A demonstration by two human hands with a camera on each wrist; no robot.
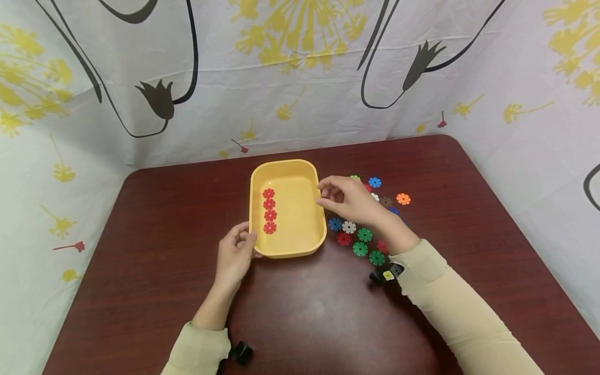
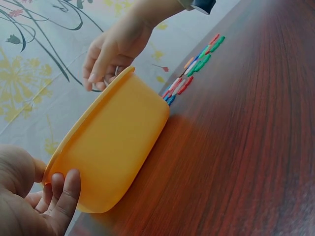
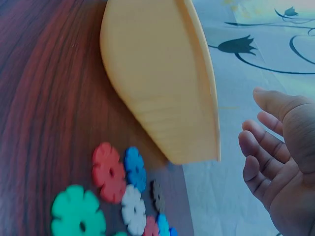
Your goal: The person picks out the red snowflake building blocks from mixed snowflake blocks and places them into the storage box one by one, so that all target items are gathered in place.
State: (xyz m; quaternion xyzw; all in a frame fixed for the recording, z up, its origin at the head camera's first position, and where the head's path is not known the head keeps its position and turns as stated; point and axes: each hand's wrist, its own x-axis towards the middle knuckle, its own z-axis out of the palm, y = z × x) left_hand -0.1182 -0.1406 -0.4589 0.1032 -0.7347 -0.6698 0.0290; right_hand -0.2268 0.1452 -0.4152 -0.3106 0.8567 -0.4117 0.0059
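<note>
A yellow plastic tray (image 1: 292, 245) lies on the table, with a column of several red flower-shaped discs (image 1: 269, 214) along the left of its floor. My left hand (image 1: 236, 255) grips the tray's near left corner, thumb at the rim and fingers against the outer wall (image 2: 64, 196). Over the tray's right rim is my right hand (image 1: 349, 200), its fingers loosely curled. In the right wrist view, the right hand (image 3: 285, 152) shows a gap between thumb and fingers, and nothing is seen held there.
Loose flower discs lie right of the tray, partly hidden under the right forearm: green (image 1: 360, 249), red (image 1: 344, 239), white (image 1: 349, 227), blue (image 1: 335, 224) and orange (image 1: 403, 199). The dark wooden table (image 1: 178, 208) meets a patterned cloth (image 1: 300, 120) behind.
</note>
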